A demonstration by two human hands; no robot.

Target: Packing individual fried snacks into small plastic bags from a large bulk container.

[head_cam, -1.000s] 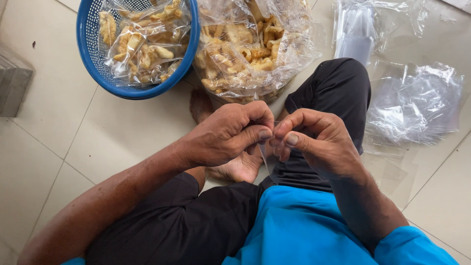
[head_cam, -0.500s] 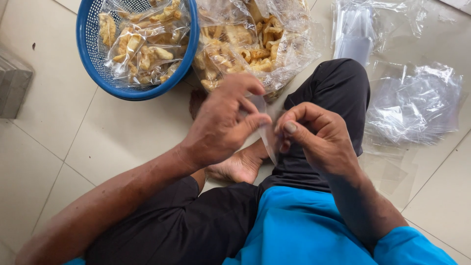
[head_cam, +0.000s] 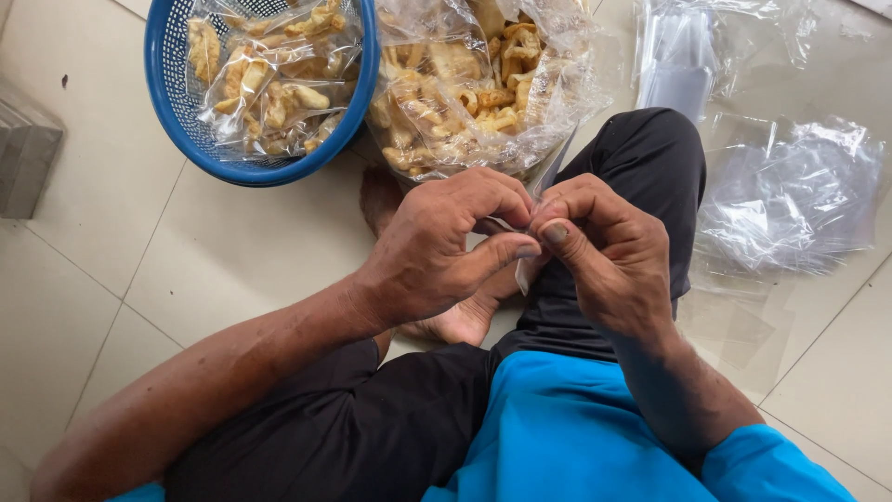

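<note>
**Inspector:** State the position of the hands.

**Onlooker:** Both are met over the lap, above the black trousers (head_cam: 650, 167). The left hand (head_cam: 437, 251) and the right hand (head_cam: 604, 251) sit thumb to thumb, fingers narrow, pinched on a small clear plastic bag (head_cam: 525, 270).

**Inspector:** Where does the bag lie from the fingers?

**Onlooker:** Between them. Only slivers show: one edge pokes out toward 12 o'clock above the knuckles, another hangs toward 6 o'clock under the left thumb. Its long axis therefore runs roughly 12 to 6, away from the person and back. Most of the film is hidden inside the grip, so I cannot tell whether its mouth is open.

**Inspector:** Which hand is nearer?

**Onlooker:** Neither; both touch it. The left hand comes in from 9 o'clock, the right from 3 o'clock.

**Inspector:** Surroundings?

**Onlooker:** On the tiled floor (head_cam: 102, 279), at 12 o'clock from the hands, a large clear sack of fried snacks (head_cam: 474, 84), just beside a blue basket (head_cam: 167, 93) at 11 o'clock holding filled packets. At 2 to 3 o'clock, well apart, a heap of empty clear bags (head_cam: 790, 195).
</note>
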